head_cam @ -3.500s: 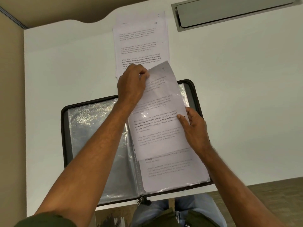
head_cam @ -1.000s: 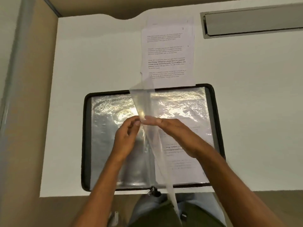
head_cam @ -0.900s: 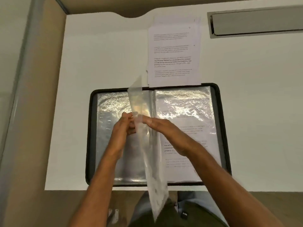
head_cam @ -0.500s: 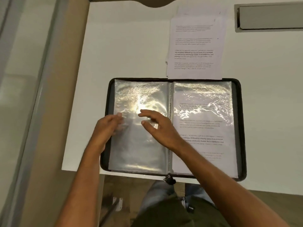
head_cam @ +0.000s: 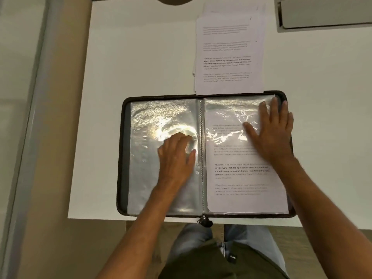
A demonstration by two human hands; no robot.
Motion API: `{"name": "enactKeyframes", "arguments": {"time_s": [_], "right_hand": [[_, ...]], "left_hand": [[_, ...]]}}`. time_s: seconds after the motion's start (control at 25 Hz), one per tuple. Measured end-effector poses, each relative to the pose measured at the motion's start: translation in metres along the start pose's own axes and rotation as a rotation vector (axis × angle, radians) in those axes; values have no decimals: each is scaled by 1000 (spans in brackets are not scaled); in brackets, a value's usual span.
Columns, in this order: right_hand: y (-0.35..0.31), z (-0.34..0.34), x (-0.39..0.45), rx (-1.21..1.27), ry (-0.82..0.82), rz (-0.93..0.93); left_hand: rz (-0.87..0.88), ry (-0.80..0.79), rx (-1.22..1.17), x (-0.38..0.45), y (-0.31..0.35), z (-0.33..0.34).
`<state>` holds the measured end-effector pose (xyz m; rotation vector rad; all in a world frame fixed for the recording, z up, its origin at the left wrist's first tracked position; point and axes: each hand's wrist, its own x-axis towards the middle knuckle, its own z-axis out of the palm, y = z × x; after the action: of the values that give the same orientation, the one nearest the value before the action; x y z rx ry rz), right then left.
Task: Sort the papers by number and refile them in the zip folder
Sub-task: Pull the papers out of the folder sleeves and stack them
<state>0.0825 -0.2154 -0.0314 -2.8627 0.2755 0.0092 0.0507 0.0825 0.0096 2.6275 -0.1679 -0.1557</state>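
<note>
2 bare hands pressed flat on an open zip folder (head_cam: pixel 123 158), seen from above. Lying on a white table (head_cam: pixel 141 57), black-edged, zipper pull (head_cam: pixel 204 220) at near edge. Left hand (head_cam: pixel 176 156), fingers loosely spread and holding nothing, resting on the glossy clear sleeve (head_cam: pixel 153 121) of the left side, just beside the spine. Right hand (head_cam: pixel 271 133), fingers straight and apart, flat on the upper right sleeve over a printed sheet (head_cam: pixel 241 178). Bold text partly legible: "way of living. Defined by a slower pace". Loose stack of papers (head_cam: pixel 229 53) just beyond the folder's far edge, lower edge touching it, same bold lines. Page numbers too blurred to read. Grey recessed panel (head_cam: pixel 326 13) at far right.
</note>
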Motion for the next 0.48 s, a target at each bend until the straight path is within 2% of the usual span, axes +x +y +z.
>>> {"name": "enactKeyframes", "arguments": {"time_s": [0.08, 0.28, 0.4, 0.48], "right_hand": [[1, 4, -4, -91, 24, -10], [-2, 2, -10, -28, 95, -78], [0, -1, -12, 77, 147, -156], [1, -10, -10, 252, 172, -185]], "left_hand": [[120, -73, -41, 11, 21, 14], [130, -75, -126, 63, 51, 26], [162, -81, -120, 99, 63, 25], [192, -109, -69, 123, 70, 22]]}}
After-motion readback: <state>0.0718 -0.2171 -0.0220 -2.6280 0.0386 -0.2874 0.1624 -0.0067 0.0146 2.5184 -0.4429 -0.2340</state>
